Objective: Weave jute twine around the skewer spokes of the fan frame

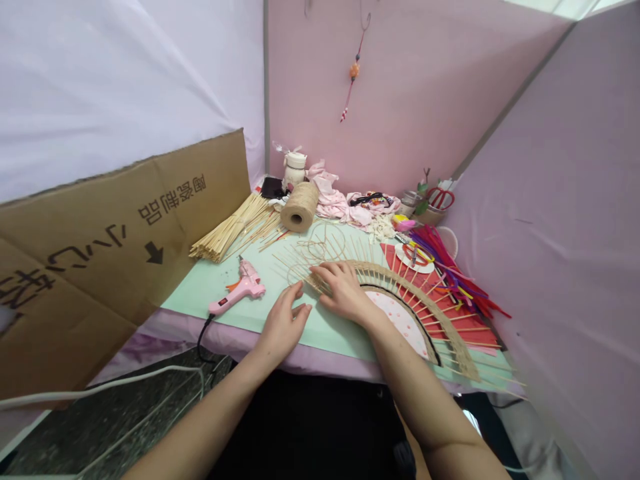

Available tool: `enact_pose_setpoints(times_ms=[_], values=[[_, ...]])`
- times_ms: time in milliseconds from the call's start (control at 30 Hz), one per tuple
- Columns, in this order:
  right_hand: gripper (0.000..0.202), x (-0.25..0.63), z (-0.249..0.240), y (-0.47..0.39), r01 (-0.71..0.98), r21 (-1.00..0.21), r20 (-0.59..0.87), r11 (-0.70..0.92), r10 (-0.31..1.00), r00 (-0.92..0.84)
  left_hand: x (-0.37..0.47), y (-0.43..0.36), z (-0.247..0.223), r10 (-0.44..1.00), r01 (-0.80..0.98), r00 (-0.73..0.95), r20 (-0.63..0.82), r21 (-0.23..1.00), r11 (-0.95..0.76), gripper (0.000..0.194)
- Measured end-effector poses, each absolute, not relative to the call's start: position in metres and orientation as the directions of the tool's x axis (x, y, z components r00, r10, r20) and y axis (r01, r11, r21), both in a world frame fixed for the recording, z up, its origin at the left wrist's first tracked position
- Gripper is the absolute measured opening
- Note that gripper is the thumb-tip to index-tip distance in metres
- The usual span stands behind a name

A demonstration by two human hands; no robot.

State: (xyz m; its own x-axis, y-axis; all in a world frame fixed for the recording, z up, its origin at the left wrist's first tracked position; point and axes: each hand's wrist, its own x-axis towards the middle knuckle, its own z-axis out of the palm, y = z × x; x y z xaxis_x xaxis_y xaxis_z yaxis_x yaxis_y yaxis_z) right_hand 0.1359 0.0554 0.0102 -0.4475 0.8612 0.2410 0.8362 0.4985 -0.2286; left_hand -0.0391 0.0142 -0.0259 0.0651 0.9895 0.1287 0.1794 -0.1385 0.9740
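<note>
Clearly, the stick fan (pixel 400 317) lies on the tabletop (pixel 330 341) before me, and my right hand (pixel 346 290) rests half-spread over the left end of its twine band (pixel 453 328). My left hand (pixel 283 325) is loosely curled beside it; whether it pinches anything I cannot tell. Light, even pressure should best keep the sticks (pixel 483 329) evenly spaced.

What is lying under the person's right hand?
Under the right hand is part of the fan-shaped stick piece, whose brown band shows on both sides. What the hand itself covers, and whether it pinches anything, cannot be seen.
</note>
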Motion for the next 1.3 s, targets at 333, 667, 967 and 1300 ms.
enact_pose_setpoints(times_ms=[333,667,967,1300], values=[[0.059,0.136,0.008,0.054,0.83,-0.218,0.266,0.513,0.85,-0.455,-0.04,0.017,-0.03,0.996,-0.023,0.078,0.043,0.999,-0.042,0.057],[0.051,0.137,0.004,0.054,0.833,-0.168,0.249,0.527,0.84,-0.482,-0.046,0.029,-0.027,0.996,-0.025,0.071,-0.048,0.998,0.05,0.065],[0.052,0.135,0.003,0.054,0.842,-0.165,0.22,0.514,0.851,-0.477,-0.078,0.016,0.012,0.984,0.439,0.17,-0.047,0.898,-0.033,0.063],[0.052,0.136,0.003,0.054,0.842,-0.173,0.21,0.511,0.854,-0.475,-0.153,0.026,0.004,0.974,0.985,-0.041,0.221,0.174,0.002,0.052]])
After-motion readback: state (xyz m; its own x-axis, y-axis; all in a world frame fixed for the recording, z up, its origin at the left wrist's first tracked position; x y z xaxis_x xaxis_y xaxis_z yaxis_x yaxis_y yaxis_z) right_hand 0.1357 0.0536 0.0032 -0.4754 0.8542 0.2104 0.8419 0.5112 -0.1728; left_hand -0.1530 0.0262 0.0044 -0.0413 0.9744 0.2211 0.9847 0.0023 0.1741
